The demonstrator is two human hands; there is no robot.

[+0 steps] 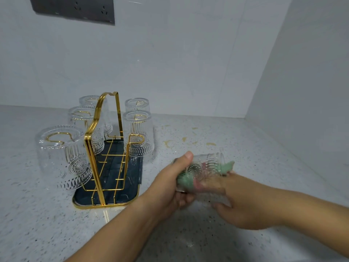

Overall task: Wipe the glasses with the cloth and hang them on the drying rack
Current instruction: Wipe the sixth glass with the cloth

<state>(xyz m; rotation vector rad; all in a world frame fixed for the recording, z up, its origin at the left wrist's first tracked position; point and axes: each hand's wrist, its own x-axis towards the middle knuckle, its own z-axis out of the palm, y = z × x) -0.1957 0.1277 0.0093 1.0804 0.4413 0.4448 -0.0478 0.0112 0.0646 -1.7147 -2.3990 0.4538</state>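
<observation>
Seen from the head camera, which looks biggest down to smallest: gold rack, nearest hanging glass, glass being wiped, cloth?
gold rack
nearest hanging glass, though nearness or tilt may explain that
glass being wiped
cloth, mostly tucked inside that glass

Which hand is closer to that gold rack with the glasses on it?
Left. The left hand grips the glass just right of the rack; the right hand is farther right, on the glass's other side, working the cloth.
</observation>
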